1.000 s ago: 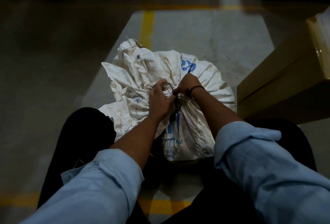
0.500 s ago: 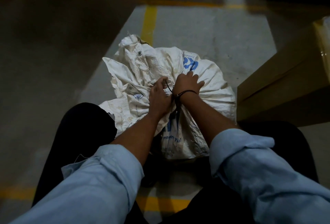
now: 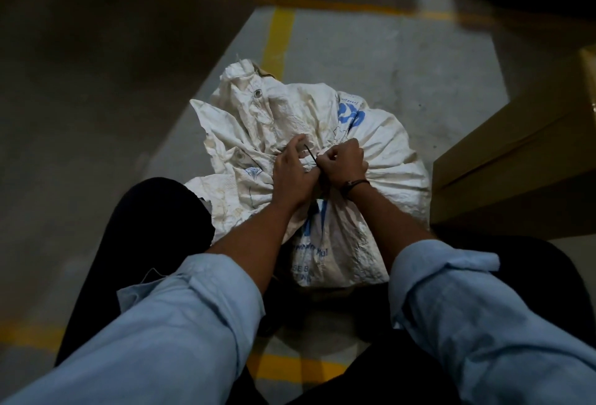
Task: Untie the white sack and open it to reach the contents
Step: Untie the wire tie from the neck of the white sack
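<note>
A crumpled white sack (image 3: 383, 146) with blue print sits on the floor between my knees, its neck gathered and tied by a thin dark cord (image 3: 310, 156). My left hand (image 3: 290, 175) grips the bunched neck just left of the knot, thumb raised. To its right, touching it, my right hand (image 3: 343, 164) is a fist pinching the cord, which runs taut up and left from the fingers. The loose mouth of the sack, with metal eyelets, flops away from me beyond the hands. The knot itself is hidden by my hands.
A brown cardboard box (image 3: 516, 159) stands close on the right of the sack. Yellow lines (image 3: 279, 36) mark the grey concrete floor. Dark pallets or shelving line the far edge. My dark trouser legs flank the sack.
My right hand has curled from a flat hold over the neck into a fist and drawn a short length of cord up. My left hand stays on the neck.
</note>
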### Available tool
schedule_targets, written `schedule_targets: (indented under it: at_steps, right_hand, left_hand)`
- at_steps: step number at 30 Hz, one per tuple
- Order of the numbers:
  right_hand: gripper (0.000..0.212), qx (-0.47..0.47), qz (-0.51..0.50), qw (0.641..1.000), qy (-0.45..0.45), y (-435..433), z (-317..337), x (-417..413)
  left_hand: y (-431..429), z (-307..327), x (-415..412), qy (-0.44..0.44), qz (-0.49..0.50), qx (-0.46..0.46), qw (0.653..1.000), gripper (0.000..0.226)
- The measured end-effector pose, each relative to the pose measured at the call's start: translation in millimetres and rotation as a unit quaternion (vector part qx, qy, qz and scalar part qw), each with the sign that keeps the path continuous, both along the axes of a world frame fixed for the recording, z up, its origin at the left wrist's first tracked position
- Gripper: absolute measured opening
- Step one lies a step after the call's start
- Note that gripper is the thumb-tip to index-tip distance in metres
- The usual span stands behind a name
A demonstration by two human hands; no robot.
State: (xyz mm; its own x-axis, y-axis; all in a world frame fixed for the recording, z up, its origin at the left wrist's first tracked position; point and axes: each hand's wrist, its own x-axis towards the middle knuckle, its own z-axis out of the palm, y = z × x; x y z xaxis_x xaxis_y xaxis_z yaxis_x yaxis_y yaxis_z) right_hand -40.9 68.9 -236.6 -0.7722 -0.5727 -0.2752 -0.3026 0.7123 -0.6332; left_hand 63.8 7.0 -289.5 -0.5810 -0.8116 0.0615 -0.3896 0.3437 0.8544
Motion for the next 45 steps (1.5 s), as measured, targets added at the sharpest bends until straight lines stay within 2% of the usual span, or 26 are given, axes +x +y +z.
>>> schedule_targets:
  at_steps: [3, 9, 12, 14, 18, 20, 22, 24, 26, 28, 34, 36, 37, 39, 40, 45]
  right_hand:
    - [0.035, -0.027, -0.019, 0.999, -0.018, -5, -12, -3]
    - [0.019, -0.027, -0.033, 0.997, -0.068, -12, -2, -4]
    - [0.017, -0.008, -0.013, 0.998, -0.069, -12, 1, -8]
    - [0.027, 0.000, 0.020, 0.998, -0.062, -10, 4, -13]
    - [0.016, 0.044, 0.079, 0.995, -0.045, -11, -1, -24]
    - [0.017, 0.044, 0.066, 0.995, -0.055, -15, -1, -25]
    - [0.020, 0.034, 0.036, 0.995, -0.084, -17, 1, -25]
    - [0.021, 0.000, -0.007, 0.986, -0.164, -16, 5, -26]
    - [0.023, -0.093, -0.083, 0.955, -0.268, -15, 6, -27]
    - [0.010, -0.147, -0.114, 0.931, -0.314, -12, 9, -29]
    - [0.019, -0.089, 0.011, 0.972, -0.215, 0, 7, -35]
    - [0.017, -0.072, 0.008, 0.973, -0.220, 0, 9, -34]
    - [0.014, -0.090, -0.016, 0.962, -0.258, -1, 9, -35]
    - [0.003, -0.140, -0.098, 0.914, -0.368, 1, 9, -34]
    - [0.006, -0.153, -0.129, 0.896, -0.397, 3, 6, -35]
    - [0.008, -0.160, -0.102, 0.892, -0.411, 11, 11, -38]
  left_hand:
    - [1, 2, 0, 0.003, -0.001, 0.008, 1.000, 0.078]
    - [2, 6, -1, -0.016, 0.012, 0.013, 1.000, 0.078]
    - [2, 5, -1, -0.016, 0.013, 0.012, 1.000, 0.077]
    - [2, 4, 0, -0.009, 0.011, 0.013, 1.000, 0.076]
    - [3, 4, 2, -0.003, 0.001, 0.017, 1.000, 0.077]
    - [3, 3, 2, -0.002, 0.001, 0.018, 1.000, 0.079]
    - [2, 5, 1, -0.003, 0.002, 0.016, 1.000, 0.079]
    - [2, 8, -1, -0.005, 0.004, 0.014, 1.000, 0.078]
    - [2, 9, -1, -0.010, 0.007, 0.009, 1.000, 0.078]
    - [1, 7, -1, -0.017, 0.007, 0.012, 1.000, 0.079]
    - [3, 7, 1, -0.017, 0.001, 0.021, 1.000, 0.078]
    - [3, 8, 1, -0.018, 0.004, 0.023, 1.000, 0.077]
    - [2, 8, 0, -0.019, 0.007, 0.024, 1.000, 0.076]
    - [2, 7, 0, -0.021, 0.005, 0.024, 0.999, 0.076]
    - [2, 6, -1, -0.021, 0.004, 0.025, 0.999, 0.076]
    - [4, 9, 0, -0.020, 0.004, 0.014, 1.000, 0.075]
